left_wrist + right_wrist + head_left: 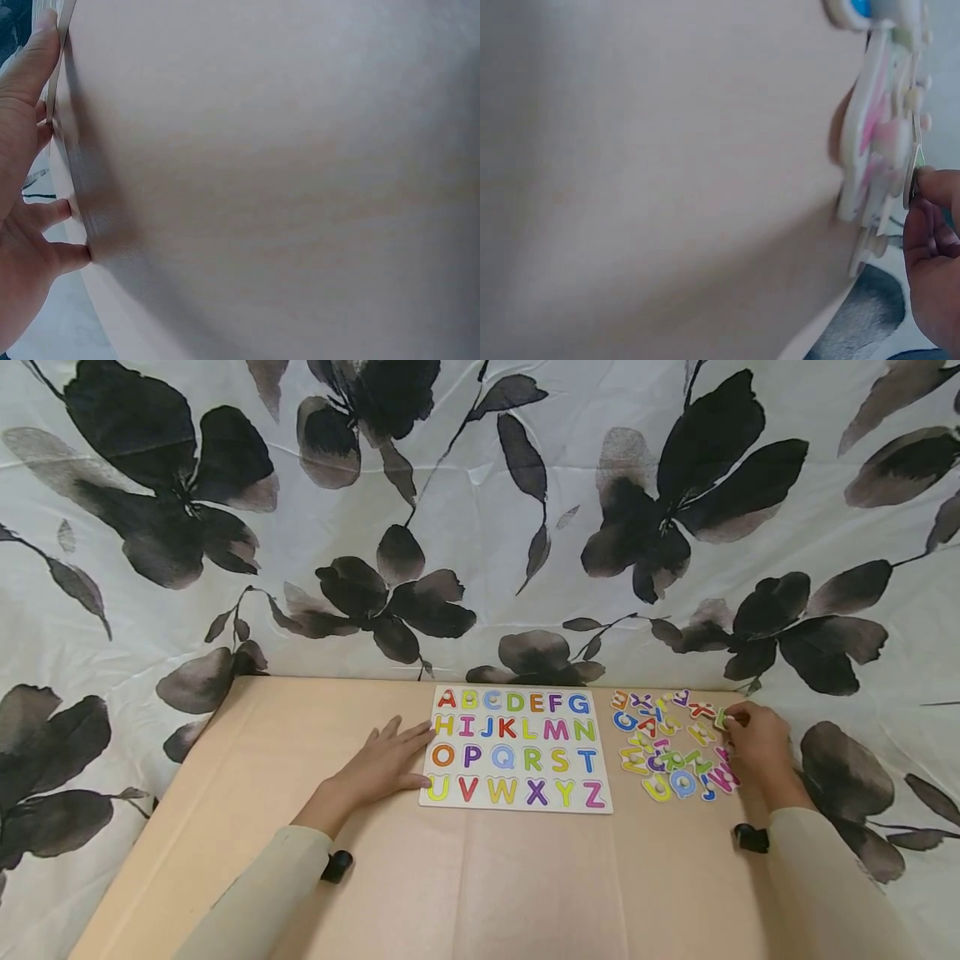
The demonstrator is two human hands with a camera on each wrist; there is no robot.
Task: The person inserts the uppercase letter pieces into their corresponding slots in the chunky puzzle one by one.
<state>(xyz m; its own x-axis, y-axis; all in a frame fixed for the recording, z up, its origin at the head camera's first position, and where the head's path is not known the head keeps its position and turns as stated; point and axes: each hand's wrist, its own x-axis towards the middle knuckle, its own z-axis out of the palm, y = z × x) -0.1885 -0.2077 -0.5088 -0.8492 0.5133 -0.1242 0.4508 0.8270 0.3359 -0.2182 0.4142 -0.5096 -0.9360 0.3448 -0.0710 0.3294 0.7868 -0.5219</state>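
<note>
Tan table (480, 877): left hand (386, 764) flat, steadying board (517, 747); right hand (753, 743) pinching, apparently, a green letter (721, 719); next, matching its slot.

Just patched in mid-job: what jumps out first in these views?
The alphabet puzzle board lies mid-table, its slots printed A to Z in bright colours, with the left hand resting flat against its left edge. To its right lies a heap of loose letter pieces, where the right hand pinches a small green piece at the heap's far right. Behind the tan table hangs a white cloth with big black flowers.
</note>
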